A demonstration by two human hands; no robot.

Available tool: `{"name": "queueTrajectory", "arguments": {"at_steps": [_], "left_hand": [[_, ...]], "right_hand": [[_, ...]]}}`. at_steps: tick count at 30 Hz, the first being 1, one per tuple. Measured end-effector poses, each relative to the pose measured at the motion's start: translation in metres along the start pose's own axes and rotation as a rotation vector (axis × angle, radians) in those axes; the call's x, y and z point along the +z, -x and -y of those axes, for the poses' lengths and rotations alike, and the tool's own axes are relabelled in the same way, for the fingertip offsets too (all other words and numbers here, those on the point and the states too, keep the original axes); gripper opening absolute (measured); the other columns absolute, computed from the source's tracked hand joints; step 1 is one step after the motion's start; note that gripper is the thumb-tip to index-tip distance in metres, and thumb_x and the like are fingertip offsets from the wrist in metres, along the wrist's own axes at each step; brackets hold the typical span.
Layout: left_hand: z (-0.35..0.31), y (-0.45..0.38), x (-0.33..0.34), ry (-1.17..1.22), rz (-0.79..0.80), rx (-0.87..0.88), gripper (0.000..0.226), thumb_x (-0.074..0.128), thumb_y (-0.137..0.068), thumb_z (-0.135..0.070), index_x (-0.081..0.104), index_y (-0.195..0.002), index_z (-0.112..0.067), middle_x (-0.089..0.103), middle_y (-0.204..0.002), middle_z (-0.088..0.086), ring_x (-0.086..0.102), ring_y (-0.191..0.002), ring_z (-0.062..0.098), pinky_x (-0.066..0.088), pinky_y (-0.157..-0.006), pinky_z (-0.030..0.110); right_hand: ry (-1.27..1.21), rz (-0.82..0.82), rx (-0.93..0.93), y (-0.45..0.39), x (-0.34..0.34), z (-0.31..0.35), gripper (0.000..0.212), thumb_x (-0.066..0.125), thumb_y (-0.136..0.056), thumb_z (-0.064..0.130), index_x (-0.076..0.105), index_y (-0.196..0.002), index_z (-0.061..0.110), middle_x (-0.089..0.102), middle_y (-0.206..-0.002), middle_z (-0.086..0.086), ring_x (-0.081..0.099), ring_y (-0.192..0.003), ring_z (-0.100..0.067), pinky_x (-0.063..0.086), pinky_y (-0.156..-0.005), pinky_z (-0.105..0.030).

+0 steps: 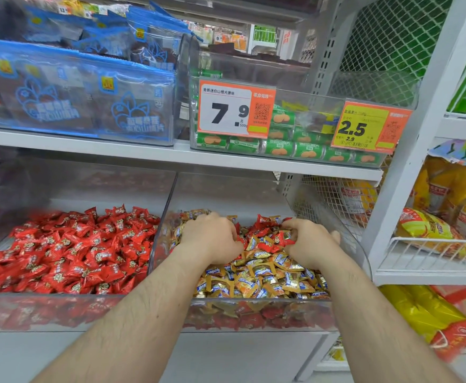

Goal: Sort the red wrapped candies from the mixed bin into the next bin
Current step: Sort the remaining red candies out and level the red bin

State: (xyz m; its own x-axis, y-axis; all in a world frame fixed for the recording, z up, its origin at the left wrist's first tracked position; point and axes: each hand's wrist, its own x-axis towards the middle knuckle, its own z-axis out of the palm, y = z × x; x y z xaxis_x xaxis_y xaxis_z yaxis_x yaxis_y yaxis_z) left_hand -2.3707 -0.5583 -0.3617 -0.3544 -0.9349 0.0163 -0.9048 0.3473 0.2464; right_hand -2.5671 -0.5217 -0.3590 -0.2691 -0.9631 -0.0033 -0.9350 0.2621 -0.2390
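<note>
Red candies [265, 239] are being gathered between both hands inside the mixed bin [363, 252]. Left hand [211, 236] and right hand [307, 240] are curled round red pieces (gold ones are best shaken off first). Left of the hands, the next bin [154, 244] is filled with reds only.

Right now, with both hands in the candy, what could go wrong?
1. The red candies lie mixed among gold candies, so the left hand or right hand might scoop up gold ones too.
2. Carrying a handful over the clear wall into the red bin, some pieces might drop.
</note>
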Motion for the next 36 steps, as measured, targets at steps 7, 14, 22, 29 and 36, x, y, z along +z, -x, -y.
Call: {"name": "queueTrajectory", "arguments": {"at_steps": [7, 14, 22, 29, 36], "left_hand": [[-0.001, -0.001, 0.010, -0.192, 0.012, -0.051, 0.029, 0.062, -0.088, -0.041, 0.068, -0.114, -0.030, 0.053, -0.126, 0.004, 0.047, -0.120, 0.029, 0.043, -0.098, 0.046], [-0.003, -0.001, 0.014, -0.007, -0.106, -0.035, 0.015, 0.059, -0.084, -0.021, 0.072, -0.084, -0.029, 0.062, -0.107, -0.001, 0.055, -0.107, 0.025, 0.051, -0.090, 0.044], [0.012, 0.012, -0.016, 0.638, -0.245, -0.072, 0.012, 0.061, -0.088, -0.024, 0.062, -0.076, -0.024, 0.064, -0.073, -0.008, 0.056, -0.060, 0.009, 0.043, -0.053, 0.023], [0.036, 0.049, -0.049, 1.046, -0.319, -0.070, 0.008, 0.061, -0.091, -0.018, 0.061, -0.083, -0.016, 0.057, -0.052, -0.002, 0.045, -0.043, 0.010, 0.036, -0.045, 0.023], [0.074, 0.080, -0.056, 1.214, -0.378, -0.214, 0.007, 0.058, -0.093, -0.009, 0.059, -0.086, -0.008, 0.057, -0.052, 0.007, 0.042, -0.037, 0.012, 0.033, -0.040, 0.024]], "right_hand": [[-0.410, -0.313, 0.027, 0.020, -0.018, -0.003, 0.021, 0.047, -0.084, 0.023, 0.059, -0.068, 0.018, 0.064, -0.067, -0.001, 0.059, -0.070, -0.025, 0.051, -0.070, -0.040], [-0.044, -0.149, -0.118, 0.029, -0.014, 0.019, 0.029, 0.063, -0.089, 0.037, 0.064, -0.118, 0.037, 0.069, -0.112, 0.010, 0.060, -0.110, -0.019, 0.042, -0.098, -0.037], [0.134, -0.024, -0.146, 0.011, 0.003, 0.022, 0.020, 0.061, -0.092, 0.025, 0.066, -0.104, 0.040, 0.068, -0.095, 0.013, 0.056, -0.100, -0.017, 0.023, -0.099, -0.044], [0.145, -0.038, -0.051, 0.016, 0.004, 0.015, 0.016, 0.058, -0.095, 0.039, 0.058, -0.111, 0.043, 0.069, -0.099, 0.014, 0.060, -0.103, -0.016, 0.023, -0.095, -0.042], [0.183, -0.013, 0.019, 0.021, 0.002, 0.028, 0.027, 0.053, -0.094, 0.024, 0.061, -0.118, 0.037, 0.064, -0.094, 0.010, 0.058, -0.109, -0.019, 0.022, -0.103, -0.046]]}}
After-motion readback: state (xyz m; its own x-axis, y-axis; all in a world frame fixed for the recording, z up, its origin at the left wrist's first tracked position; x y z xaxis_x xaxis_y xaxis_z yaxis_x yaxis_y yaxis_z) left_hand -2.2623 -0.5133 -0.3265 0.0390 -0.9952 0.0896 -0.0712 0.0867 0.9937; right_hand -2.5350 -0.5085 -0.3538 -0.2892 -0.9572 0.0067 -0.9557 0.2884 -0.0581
